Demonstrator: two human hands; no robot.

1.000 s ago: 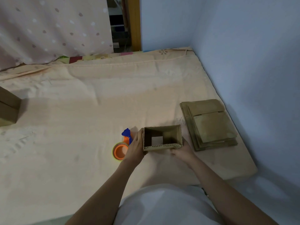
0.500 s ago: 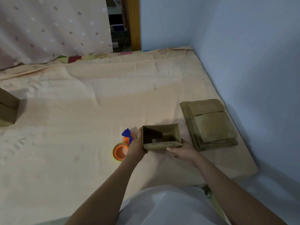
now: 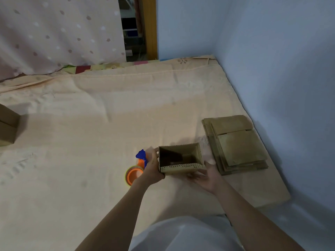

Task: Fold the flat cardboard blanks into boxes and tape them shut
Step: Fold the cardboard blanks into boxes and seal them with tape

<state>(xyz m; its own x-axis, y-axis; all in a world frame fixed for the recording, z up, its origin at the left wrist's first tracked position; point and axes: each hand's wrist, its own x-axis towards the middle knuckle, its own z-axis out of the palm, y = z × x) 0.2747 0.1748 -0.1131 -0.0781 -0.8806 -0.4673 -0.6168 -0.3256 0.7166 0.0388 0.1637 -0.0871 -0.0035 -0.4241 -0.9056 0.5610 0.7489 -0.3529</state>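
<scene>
A small brown cardboard box (image 3: 181, 168) stands open-topped on the peach sheet, its dark inside facing up. My left hand (image 3: 153, 169) grips its left wall. My right hand (image 3: 206, 174) is at the box's near right corner, fingers spread against the lower front; whether it grips is unclear. A stack of flat cardboard blanks (image 3: 237, 144) lies just right of the box. An orange and blue tape dispenser (image 3: 136, 171) with a roll of tape lies left of my left hand.
A peach sheet covers the mattress (image 3: 90, 133). Blue walls close off the right side and back. A finished cardboard box (image 3: 7, 127) sits at the far left edge. A dotted curtain (image 3: 54, 33) hangs at the back left.
The box's inner bottom has gone from showing a pale gap to dark. My right hand slid from the right side toward the box's front underside.
</scene>
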